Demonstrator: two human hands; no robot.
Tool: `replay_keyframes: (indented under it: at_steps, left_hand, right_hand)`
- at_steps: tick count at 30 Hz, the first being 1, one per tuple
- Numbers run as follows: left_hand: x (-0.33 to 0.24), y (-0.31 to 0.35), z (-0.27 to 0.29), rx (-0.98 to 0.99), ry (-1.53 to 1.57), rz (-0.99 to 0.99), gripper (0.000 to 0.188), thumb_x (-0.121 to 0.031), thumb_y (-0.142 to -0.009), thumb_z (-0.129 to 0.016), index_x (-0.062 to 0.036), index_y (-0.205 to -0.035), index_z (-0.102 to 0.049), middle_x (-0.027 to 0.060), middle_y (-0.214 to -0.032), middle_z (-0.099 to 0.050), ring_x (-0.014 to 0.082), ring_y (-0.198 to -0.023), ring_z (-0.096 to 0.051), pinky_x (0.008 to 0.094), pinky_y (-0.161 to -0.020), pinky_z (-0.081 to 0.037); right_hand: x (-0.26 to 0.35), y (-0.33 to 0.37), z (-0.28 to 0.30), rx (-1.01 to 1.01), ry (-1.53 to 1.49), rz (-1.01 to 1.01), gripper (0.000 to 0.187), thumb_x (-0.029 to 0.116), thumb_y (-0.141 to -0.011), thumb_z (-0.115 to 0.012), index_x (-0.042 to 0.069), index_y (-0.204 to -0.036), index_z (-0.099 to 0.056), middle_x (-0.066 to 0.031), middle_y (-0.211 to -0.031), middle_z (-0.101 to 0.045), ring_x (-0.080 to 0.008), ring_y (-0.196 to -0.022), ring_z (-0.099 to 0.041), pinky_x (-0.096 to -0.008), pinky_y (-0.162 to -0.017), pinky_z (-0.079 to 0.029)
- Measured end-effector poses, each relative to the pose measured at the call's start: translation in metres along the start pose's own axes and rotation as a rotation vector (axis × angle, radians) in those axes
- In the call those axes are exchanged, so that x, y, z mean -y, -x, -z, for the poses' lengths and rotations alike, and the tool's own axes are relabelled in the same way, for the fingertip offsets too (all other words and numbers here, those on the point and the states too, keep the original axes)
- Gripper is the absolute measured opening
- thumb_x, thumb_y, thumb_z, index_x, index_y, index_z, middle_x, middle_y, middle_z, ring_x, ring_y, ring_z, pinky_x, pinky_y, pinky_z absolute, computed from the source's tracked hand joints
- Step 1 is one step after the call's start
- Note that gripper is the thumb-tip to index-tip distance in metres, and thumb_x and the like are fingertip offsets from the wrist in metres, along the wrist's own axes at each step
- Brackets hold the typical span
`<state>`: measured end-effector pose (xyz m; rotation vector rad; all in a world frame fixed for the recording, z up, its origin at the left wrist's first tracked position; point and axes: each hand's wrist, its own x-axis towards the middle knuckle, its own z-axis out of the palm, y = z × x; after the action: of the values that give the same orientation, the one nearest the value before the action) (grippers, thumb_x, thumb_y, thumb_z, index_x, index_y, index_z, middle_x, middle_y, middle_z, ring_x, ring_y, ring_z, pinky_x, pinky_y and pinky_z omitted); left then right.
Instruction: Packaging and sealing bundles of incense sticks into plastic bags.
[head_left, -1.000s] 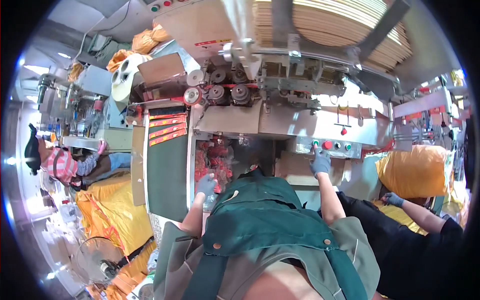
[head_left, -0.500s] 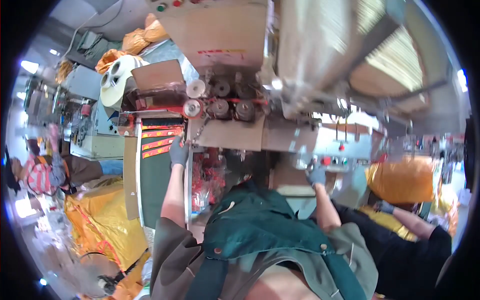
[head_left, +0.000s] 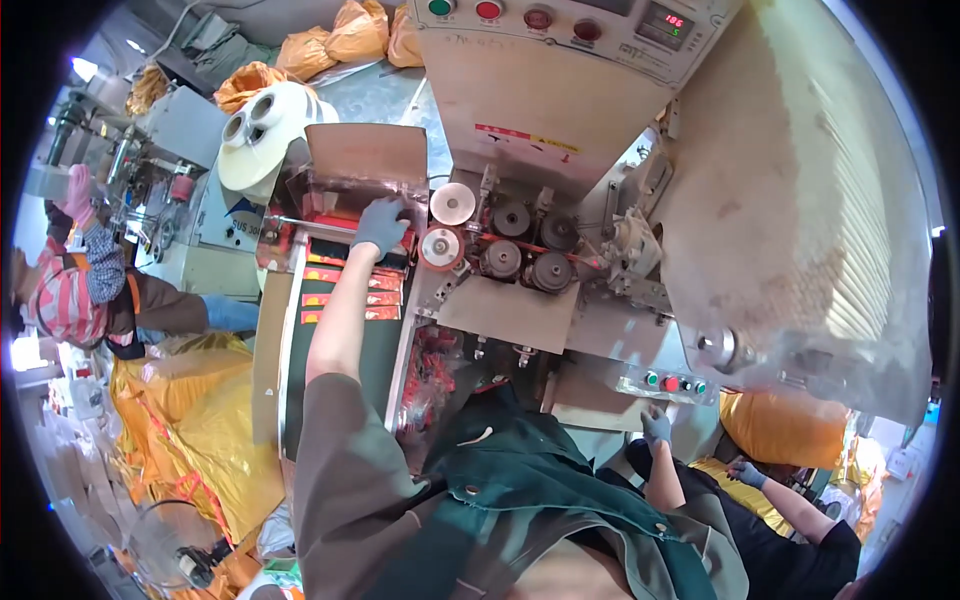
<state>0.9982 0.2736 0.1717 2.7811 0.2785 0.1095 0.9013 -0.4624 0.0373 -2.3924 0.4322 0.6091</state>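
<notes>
My left hand (head_left: 382,226), in a grey glove, reaches over the far end of a dark green conveyor belt (head_left: 345,360). Its fingers are stretched out, close to the red material by the machine's outlet; nothing shows in its grip. Just below it, several narrow orange-red sachets (head_left: 350,299) lie crosswise on the belt, one under another. My right hand (head_left: 655,424), gloved too, hangs below the button panel (head_left: 668,383) with its fingers slightly bent and apart, holding nothing that I can see.
Round metal rollers (head_left: 510,218) of the packing machine stand right of the belt. A cardboard flap (head_left: 366,155) rises behind it. Red scraps (head_left: 430,375) fill a gap beside the belt. Another person's gloved hand (head_left: 745,472) is at the right; yellow sacks (head_left: 200,420) lie left.
My left hand has moved up from the belt's right edge beside the sachets to its far end. My right hand has dropped away from the button panel. The view has shifted and turned.
</notes>
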Motion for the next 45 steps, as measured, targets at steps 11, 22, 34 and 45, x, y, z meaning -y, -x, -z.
replay_keyframes:
  at_steps: [11,22,34,45]
  left_hand:
    - [0.173,0.064,0.062,-0.159,-0.061,0.326,0.021,-0.018,-0.074,-0.067,-0.0022,-0.089,-0.064,0.0165,-0.084,-0.064,0.0322,-0.077,-0.062,0.0390,-0.071,-0.047]
    - [-0.034,0.332,0.306,-0.591,-0.164,0.442,0.007,-0.006,-0.081,-0.063,-0.0021,-0.085,-0.060,0.0010,-0.076,-0.058,0.0090,-0.068,-0.051,0.0216,-0.065,-0.042]
    - [-0.363,0.313,0.123,-0.136,1.306,-0.120,0.078,-0.018,-0.066,-0.080,-0.0039,-0.131,-0.039,0.0084,-0.117,-0.052,0.0128,-0.102,-0.051,0.0294,-0.088,-0.042]
    - [-0.468,0.419,0.028,0.737,1.618,-0.023,0.055,-0.044,-0.076,-0.068,0.0035,-0.102,-0.060,0.0049,-0.058,-0.056,0.0049,-0.040,-0.043,0.0184,-0.038,-0.030]
  right_hand:
    - [0.017,0.081,0.022,0.315,-0.232,-0.622,0.028,0.023,-0.086,-0.054,0.011,-0.112,-0.055,-0.0035,-0.075,-0.058,-0.0159,-0.058,-0.056,-0.0331,-0.052,-0.048]
    - [0.191,0.045,-0.026,0.497,0.229,0.521,0.032,0.027,-0.087,-0.056,0.005,-0.109,-0.060,-0.0124,-0.094,-0.065,-0.0195,-0.087,-0.060,-0.0339,-0.080,-0.046]
    - [0.315,0.286,0.070,0.447,-0.513,1.264,0.012,0.011,-0.084,-0.061,-0.001,-0.087,-0.060,-0.0048,-0.075,-0.060,-0.0094,-0.071,-0.056,-0.0255,-0.063,-0.045]
    - [0.231,0.309,0.201,0.224,-0.603,1.038,0.024,0.025,-0.089,-0.053,0.002,-0.084,-0.057,0.0008,-0.068,-0.051,-0.0052,-0.062,-0.044,-0.0220,-0.055,-0.037]
